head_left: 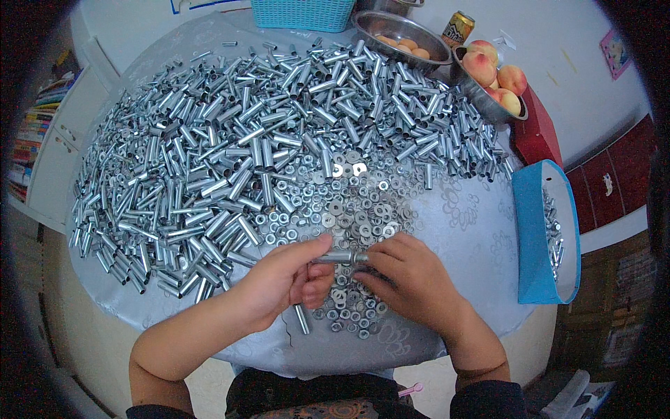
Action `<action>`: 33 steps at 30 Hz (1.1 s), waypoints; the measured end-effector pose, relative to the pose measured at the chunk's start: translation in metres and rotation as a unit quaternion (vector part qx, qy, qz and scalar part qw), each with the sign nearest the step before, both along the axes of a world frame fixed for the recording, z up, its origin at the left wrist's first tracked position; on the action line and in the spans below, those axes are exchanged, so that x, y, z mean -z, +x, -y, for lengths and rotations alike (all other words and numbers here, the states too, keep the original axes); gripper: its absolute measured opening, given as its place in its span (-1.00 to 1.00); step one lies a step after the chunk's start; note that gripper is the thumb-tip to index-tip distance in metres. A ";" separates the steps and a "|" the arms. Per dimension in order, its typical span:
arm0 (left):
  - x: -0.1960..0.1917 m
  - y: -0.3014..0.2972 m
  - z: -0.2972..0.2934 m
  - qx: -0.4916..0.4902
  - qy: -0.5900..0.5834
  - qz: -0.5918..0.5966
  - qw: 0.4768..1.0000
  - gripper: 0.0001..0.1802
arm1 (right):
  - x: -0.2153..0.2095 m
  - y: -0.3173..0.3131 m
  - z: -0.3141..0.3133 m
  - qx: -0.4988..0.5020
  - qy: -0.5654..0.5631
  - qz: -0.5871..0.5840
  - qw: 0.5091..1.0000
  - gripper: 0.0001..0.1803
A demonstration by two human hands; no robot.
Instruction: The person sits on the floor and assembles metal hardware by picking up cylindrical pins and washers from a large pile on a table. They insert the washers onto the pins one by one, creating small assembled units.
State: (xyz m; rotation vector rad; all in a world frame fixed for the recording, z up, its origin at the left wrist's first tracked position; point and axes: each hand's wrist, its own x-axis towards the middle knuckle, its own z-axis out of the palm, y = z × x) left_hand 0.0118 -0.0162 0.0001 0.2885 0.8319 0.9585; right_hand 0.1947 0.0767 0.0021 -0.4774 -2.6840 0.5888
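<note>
My left hand [283, 279] grips a short silver metal tube [333, 258] held level between both hands. My right hand [408, 276] pinches the tube's right end, where a small washer or nut sits against it. Under the hands lies a spread of loose washers and nuts [349, 209]. A large heap of the same metal tubes [230, 140] covers the far and left part of the round table [467, 230]. One loose tube [301, 319] lies just below my left hand.
A blue bin [534, 237] with assembled metal pieces stands at the table's right edge. At the back right are two metal bowls with peaches [497, 70] and small fruit [401, 38], a drink can [457, 28] and a teal basket [301, 14].
</note>
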 end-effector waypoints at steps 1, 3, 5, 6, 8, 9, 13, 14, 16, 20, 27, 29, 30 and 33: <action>0.000 0.000 0.000 0.000 -0.002 -0.003 1.000 -0.56 | 0.000 0.000 0.000 -0.002 -0.001 0.000 1.000 -0.80; -0.001 0.001 0.000 0.001 -0.006 -0.008 1.000 -0.56 | -0.001 0.000 0.001 -0.002 -0.003 0.010 1.000 -0.81; -0.002 0.001 0.000 0.002 -0.001 -0.008 1.000 -0.56 | -0.003 -0.001 0.002 0.000 -0.006 0.027 1.000 -0.81; -0.003 0.001 0.000 0.002 0.001 -0.007 1.000 -0.55 | -0.003 0.000 0.002 -0.002 -0.008 0.037 0.999 -0.83; -0.003 0.001 0.000 0.004 -0.001 -0.008 1.000 -0.55 | -0.003 0.001 0.002 -0.007 -0.013 0.056 0.998 -0.82; -0.003 0.001 0.000 0.005 -0.001 -0.009 1.000 -0.55 | -0.004 0.001 0.002 -0.007 -0.012 0.055 0.998 -0.82; -0.003 0.001 0.000 0.001 -0.002 -0.011 1.000 -0.55 | -0.004 0.001 0.002 -0.002 -0.009 0.051 0.999 -0.82; -0.003 0.001 0.000 0.002 -0.002 -0.010 1.000 -0.55 | -0.004 0.001 0.002 0.000 -0.008 0.050 0.999 -0.82; -0.003 0.001 0.000 0.001 -0.002 -0.007 1.000 -0.55 | -0.004 0.001 0.002 0.001 -0.007 0.053 0.999 -0.82; -0.001 0.001 0.001 -0.002 0.005 -0.006 1.000 -0.56 | -0.003 0.000 0.002 -0.002 -0.004 0.055 0.998 -0.80; -0.003 0.001 -0.001 -0.002 0.007 -0.014 1.000 -0.57 | 0.007 -0.009 0.004 0.008 0.045 0.011 0.999 -0.78; -0.005 0.002 -0.001 -0.001 -0.001 -0.022 1.000 -0.57 | 0.007 -0.009 0.006 0.009 0.047 0.024 0.999 -0.77; -0.005 0.002 -0.001 0.000 -0.006 -0.026 1.000 -0.57 | 0.007 -0.009 0.007 0.014 0.047 0.023 0.999 -0.76; -0.004 0.003 -0.001 -0.001 0.003 -0.015 1.000 -0.57 | 0.005 -0.009 0.008 0.022 0.037 0.019 0.999 -0.74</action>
